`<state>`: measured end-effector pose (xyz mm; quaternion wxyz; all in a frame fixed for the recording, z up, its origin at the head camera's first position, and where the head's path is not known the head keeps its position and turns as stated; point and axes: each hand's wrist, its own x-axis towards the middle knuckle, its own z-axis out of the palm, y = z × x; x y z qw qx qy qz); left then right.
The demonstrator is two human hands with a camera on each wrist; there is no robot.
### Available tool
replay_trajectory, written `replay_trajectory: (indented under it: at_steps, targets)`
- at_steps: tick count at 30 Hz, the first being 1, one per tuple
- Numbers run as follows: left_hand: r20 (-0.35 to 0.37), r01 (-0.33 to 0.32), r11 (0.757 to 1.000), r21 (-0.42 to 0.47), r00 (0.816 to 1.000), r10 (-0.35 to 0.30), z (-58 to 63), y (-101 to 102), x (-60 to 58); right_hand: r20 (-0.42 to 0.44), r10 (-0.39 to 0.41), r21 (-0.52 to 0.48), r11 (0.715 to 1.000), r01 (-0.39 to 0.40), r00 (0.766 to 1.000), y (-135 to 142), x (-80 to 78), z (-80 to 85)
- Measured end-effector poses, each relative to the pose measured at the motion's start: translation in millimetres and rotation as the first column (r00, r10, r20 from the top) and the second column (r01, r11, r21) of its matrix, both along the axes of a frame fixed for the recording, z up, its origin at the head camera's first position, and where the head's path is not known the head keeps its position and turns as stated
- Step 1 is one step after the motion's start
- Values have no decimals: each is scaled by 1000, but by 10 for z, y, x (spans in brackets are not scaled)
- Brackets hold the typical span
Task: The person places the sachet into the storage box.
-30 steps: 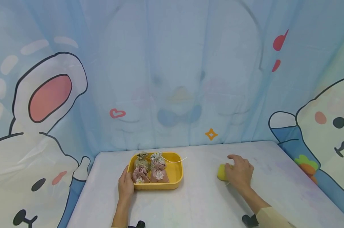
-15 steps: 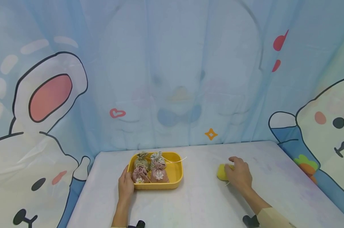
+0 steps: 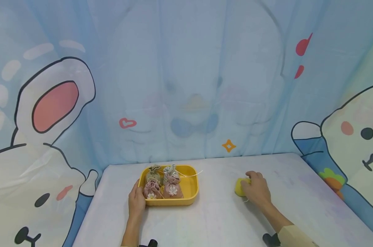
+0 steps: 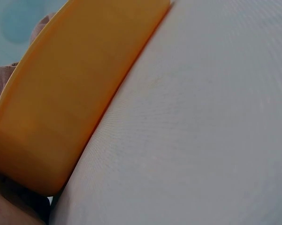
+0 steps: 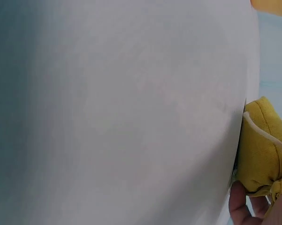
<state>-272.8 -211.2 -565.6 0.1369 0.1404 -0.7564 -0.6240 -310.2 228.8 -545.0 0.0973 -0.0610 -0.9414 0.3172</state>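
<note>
In the head view, my right hand [image 3: 257, 189] pinches a small yellow drawstring pouch [image 3: 239, 187] on the right half of the table. The right wrist view shows fingertips at the gathered neck of this pouch [image 5: 260, 150], with a pale cord across its cloth. My left hand [image 3: 137, 202] grips the left end of a yellow tray [image 3: 191, 187]; part of its fingers is hidden behind the wall. Inside the tray's left part lie several pouches: a green one [image 3: 154, 174], a pink one [image 3: 152, 188], a pink one with a white flower [image 3: 173, 192] and a pale patterned one [image 3: 169, 170].
A white cord [image 3: 191, 175] hangs over the tray's right rim. The table has a pale cloth [image 3: 211, 219] on it, and a blue cartoon-print curtain [image 3: 189, 79] stands behind its back edge. Between tray and yellow pouch lies a stretch of bare cloth.
My right hand has shifted slightly left and down, its fingers drawing closer around the yellow pouch, which moves a touch left. The left hand and the tray stay put.
</note>
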Motion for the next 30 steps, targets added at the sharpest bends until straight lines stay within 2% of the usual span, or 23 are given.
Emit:
replay_trajectory:
  at_steps: [11, 17, 25, 30]
  targets:
    - [-18, -4, 1000, -12, 1000, 4, -27, 2, -1, -27, 41, -129, 991, -44, 999, -163, 12, 48]
    - [-38, 1, 1000, -13, 999, -2, -31, -12, 4, -137, 83, -177, 978, -107, 987, -207, 21, 49]
    - [-21, -5, 1000, -2, 1000, 5, -36, -7, -4, -349, 122, -101, 981, -166, 929, -246, -8, 22]
    - [-26, -3, 1000, -1, 1000, 3, -29, -4, -3, -437, 154, -66, 977, -202, 886, -314, -29, 71]
